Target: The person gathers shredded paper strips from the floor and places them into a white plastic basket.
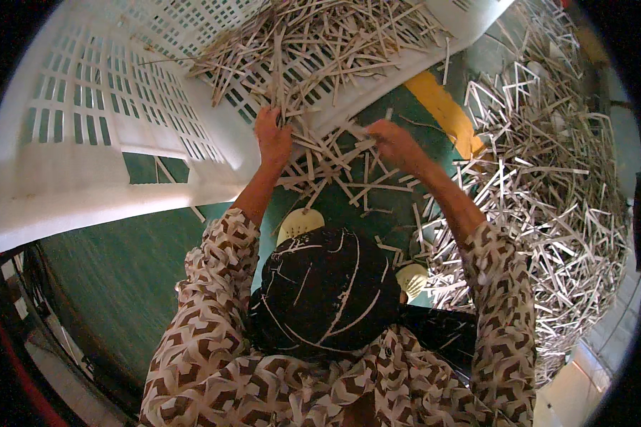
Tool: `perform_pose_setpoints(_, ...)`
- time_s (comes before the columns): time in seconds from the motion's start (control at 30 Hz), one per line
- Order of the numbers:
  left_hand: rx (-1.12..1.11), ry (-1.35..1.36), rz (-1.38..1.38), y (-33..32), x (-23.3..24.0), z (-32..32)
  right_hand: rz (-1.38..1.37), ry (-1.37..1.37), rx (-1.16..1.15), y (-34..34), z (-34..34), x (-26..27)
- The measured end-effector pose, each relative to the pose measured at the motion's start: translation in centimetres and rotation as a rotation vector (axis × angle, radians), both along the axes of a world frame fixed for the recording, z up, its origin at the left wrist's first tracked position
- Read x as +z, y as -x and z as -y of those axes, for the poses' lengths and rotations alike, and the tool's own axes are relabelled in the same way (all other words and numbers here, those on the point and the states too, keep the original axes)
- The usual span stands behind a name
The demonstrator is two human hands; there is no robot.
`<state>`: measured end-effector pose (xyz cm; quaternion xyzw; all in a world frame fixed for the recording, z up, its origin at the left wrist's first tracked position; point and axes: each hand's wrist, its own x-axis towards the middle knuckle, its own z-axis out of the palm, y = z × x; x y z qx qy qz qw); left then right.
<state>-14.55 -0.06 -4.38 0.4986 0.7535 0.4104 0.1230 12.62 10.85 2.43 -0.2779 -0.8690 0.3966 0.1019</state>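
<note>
My left hand (pixel 273 137) is closed around a few thin flat strips (pixel 278 80) that stick up past the thumb, at the open lower edge of a white perforated plastic crate (pixel 160 101). To its right my right hand (pixel 398 145), slightly blurred, has its fingers curled at a short pale strip (pixel 355 129). Inside the crate lies a tangled heap of similar strips (pixel 347 32). More loose strips (pixel 326 160) spill over the crate's edge and onto the green floor below my hands. The strips' material cannot be told.
A large pile of strips (pixel 561 213) covers the floor along the right side. A yellow floor line (pixel 443 112) runs between crate and pile. My light-coloured shoes (pixel 301 223) stand on the green floor (pixel 107 277). A dark rail or frame curves along the lower left.
</note>
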Motion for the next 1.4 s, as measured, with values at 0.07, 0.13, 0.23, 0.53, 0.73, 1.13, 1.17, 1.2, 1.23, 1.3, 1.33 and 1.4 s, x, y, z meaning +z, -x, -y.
perform_pose_setpoints(0.07,-0.023,-0.016,0.026,-0.4,0.3,-0.2,0.014,-0.292,0.112,0.1,2.8,-2.7)
perform_pose_setpoints(0.13,-0.138,-0.014,-0.17,-1.0,0.1,0.5,0.165,-0.42,-0.015,0.9,5.9,-4.0)
perform_pose_setpoints(0.23,-0.138,-0.178,-0.24,-1.6,-0.9,1.9,0.409,-0.541,-0.058,3.5,8.9,-2.5)
perform_pose_setpoints(0.53,-0.163,-0.272,-0.077,-3.5,0.8,3.5,0.759,-0.201,0.258,0.5,2.3,4.3)
perform_pose_setpoints(0.73,-0.039,0.017,0.328,-4.2,3.6,2.6,0.207,0.204,-0.212,-5.3,-2.6,8.6)
perform_pose_setpoints(1.13,-0.626,-0.151,0.461,-14.1,8.3,1.9,-0.129,1.195,-0.4,1.2,3.4,7.5)
perform_pose_setpoints(1.17,-0.724,-0.054,0.537,-14.9,10.0,1.9,-0.093,1.169,-0.417,1.5,3.7,6.3)
perform_pose_setpoints(1.2,-0.699,-0.038,0.512,-14.4,10.2,2.0,0.051,1.171,-0.591,1.8,3.2,4.2)
perform_pose_setpoints(1.23,-0.758,-0.109,0.355,-14.4,10.0,2.1,-0.016,1.18,-0.624,1.2,2.8,3.5)
perform_pose_setpoints(1.3,-0.798,-0.144,0.193,-13.7,9.8,3.1,-0.087,1.113,-0.662,-0.1,2.7,3.2)
perform_pose_setpoints(1.33,-0.799,-0.224,0.141,-12.9,9.8,3.7,-0.098,1.029,-0.654,-0.4,2.3,4.0)
perform_pose_setpoints(1.4,-0.801,-0.268,0.128,-10.5,9.4,5.8,0.043,0.805,-0.447,-1.6,1.2,5.1)
